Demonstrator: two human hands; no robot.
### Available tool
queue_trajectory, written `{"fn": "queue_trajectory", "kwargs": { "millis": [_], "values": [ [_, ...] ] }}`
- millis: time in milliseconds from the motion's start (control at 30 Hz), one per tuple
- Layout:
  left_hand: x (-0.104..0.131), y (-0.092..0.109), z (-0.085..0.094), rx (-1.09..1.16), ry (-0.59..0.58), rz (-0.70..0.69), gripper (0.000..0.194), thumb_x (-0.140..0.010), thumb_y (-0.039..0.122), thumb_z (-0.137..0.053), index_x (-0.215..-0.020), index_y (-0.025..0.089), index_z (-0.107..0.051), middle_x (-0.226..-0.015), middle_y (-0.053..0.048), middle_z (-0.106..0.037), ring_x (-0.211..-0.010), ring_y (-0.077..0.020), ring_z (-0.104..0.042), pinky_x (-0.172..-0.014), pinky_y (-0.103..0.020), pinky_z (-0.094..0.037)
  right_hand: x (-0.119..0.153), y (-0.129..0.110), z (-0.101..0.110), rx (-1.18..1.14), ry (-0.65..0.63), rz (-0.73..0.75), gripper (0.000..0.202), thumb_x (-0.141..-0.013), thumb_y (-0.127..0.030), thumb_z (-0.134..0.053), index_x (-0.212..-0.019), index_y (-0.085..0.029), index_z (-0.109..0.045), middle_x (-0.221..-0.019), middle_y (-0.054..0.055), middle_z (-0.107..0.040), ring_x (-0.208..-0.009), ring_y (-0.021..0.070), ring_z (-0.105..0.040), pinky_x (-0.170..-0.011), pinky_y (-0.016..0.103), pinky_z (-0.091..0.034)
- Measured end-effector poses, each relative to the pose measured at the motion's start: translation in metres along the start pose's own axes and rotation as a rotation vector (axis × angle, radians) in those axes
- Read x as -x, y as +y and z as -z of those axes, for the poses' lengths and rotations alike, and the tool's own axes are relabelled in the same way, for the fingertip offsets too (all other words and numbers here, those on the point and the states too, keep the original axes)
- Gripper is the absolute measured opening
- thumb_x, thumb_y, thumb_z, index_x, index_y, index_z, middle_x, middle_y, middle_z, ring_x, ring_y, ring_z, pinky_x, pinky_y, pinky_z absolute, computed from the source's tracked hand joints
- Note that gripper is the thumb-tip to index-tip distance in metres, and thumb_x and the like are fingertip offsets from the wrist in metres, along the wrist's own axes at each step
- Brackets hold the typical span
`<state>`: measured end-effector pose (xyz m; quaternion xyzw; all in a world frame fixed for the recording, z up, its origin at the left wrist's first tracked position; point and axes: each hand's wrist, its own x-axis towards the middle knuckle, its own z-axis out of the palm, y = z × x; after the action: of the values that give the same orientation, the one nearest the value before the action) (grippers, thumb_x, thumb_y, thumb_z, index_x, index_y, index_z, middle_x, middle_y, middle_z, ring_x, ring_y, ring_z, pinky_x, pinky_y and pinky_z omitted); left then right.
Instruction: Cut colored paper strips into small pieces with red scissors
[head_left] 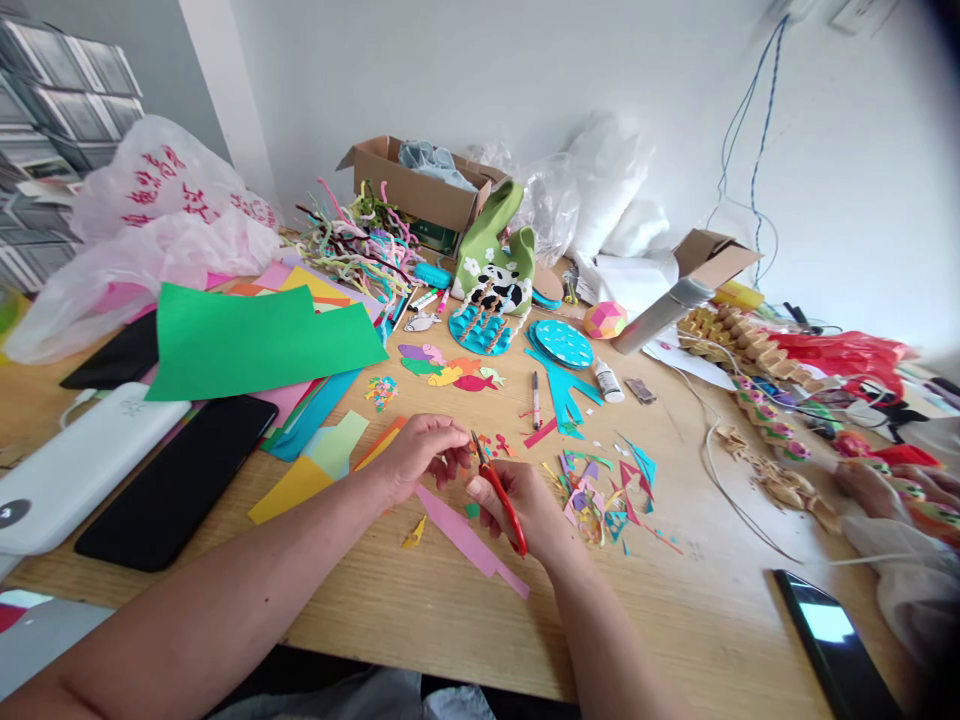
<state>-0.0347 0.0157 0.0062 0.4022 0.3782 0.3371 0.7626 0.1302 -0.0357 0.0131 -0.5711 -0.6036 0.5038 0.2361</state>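
Observation:
My right hand [517,495] is closed around red-handled scissors [501,495], their blades pointing up and away from me. Close to the blade tips, my left hand [431,450] has its fingers curled in a pinch; whatever they hold is too small to name. Small red paper pieces [501,444] lie just behind the scissors. Under my hands is a pink paper strip [469,540], with a yellow paper scrap [414,532] to its left. Colourful paper fish [450,374] lie farther back, beside a little pile of tiny paper bits [381,393].
Paper offcuts [600,490] spread to the right, behind them a pen [535,400] and a small white bottle [607,381]. Green paper [262,340], a black phone [180,480] and a white power bank [82,470] lie left. Another phone [832,640] is at front right.

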Motion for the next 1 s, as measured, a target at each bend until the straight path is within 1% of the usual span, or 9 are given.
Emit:
{"fn": "queue_trajectory", "kwargs": {
  "millis": [100,200,433,667,800,1000],
  "values": [
    [-0.0001,-0.0006,-0.0009,-0.037,0.012,-0.022,0.017,-0.061,0.030,-0.068,-0.067,0.015,-0.061,-0.057,0.001,-0.060,-0.043,-0.0082,-0.050,-0.040,-0.020,-0.035,-0.0009,0.0005,0.0001,-0.002,0.005,-0.008,0.048,-0.072,-0.062,-0.065,-0.065,-0.017,-0.049,-0.049,-0.002,-0.054,-0.039,0.0113,-0.052,-0.036,0.019,-0.033],
    [-0.0002,-0.0008,-0.0017,-0.039,0.034,-0.042,0.017,-0.058,0.027,-0.068,-0.065,0.015,-0.060,-0.054,0.002,-0.058,-0.042,-0.0082,-0.049,-0.039,-0.020,-0.035,-0.0017,0.0014,-0.0001,0.001,0.013,-0.004,0.048,-0.073,-0.062,-0.065,-0.065,-0.017,-0.049,-0.049,-0.001,-0.054,-0.038,0.0109,-0.051,-0.036,0.019,-0.032],
    [-0.0011,-0.0023,-0.0010,-0.028,0.035,-0.060,0.017,-0.059,0.027,-0.069,-0.066,0.015,-0.059,-0.054,0.002,-0.058,-0.042,-0.0079,-0.049,-0.038,-0.019,-0.035,-0.0006,0.0011,-0.0004,0.024,0.017,0.017,0.049,-0.073,-0.063,-0.064,-0.064,-0.017,-0.050,-0.048,-0.001,-0.055,-0.038,0.0114,-0.050,-0.036,0.019,-0.031],
    [-0.0017,-0.0030,-0.0010,-0.038,0.040,-0.066,0.016,-0.060,0.027,-0.069,-0.066,0.015,-0.060,-0.055,0.002,-0.059,-0.042,-0.0075,-0.049,-0.039,-0.020,-0.035,-0.0008,0.0049,0.0012,0.016,-0.045,0.078,0.043,-0.081,-0.058,-0.060,-0.071,-0.016,-0.054,-0.056,0.001,-0.060,-0.045,0.0125,-0.056,-0.042,0.020,-0.037],
    [-0.0020,-0.0026,-0.0014,-0.046,0.039,-0.061,0.016,-0.059,0.027,-0.069,-0.065,0.015,-0.060,-0.054,0.002,-0.058,-0.040,-0.0073,-0.048,-0.038,-0.020,-0.034,-0.0010,0.0034,0.0009,0.033,-0.036,0.066,0.045,-0.079,-0.059,-0.060,-0.072,-0.015,-0.055,-0.055,0.001,-0.059,-0.044,0.0127,-0.055,-0.041,0.021,-0.036],
    [-0.0018,-0.0026,-0.0013,-0.048,0.041,-0.068,0.015,-0.060,0.026,-0.068,-0.065,0.014,-0.060,-0.054,0.002,-0.059,-0.042,-0.0075,-0.048,-0.039,-0.020,-0.035,-0.0008,-0.0008,0.0013,0.047,-0.006,0.019,0.046,-0.074,-0.061,-0.063,-0.067,-0.016,-0.052,-0.053,0.000,-0.057,-0.042,0.0127,-0.054,-0.040,0.021,-0.035]
  ]
}}
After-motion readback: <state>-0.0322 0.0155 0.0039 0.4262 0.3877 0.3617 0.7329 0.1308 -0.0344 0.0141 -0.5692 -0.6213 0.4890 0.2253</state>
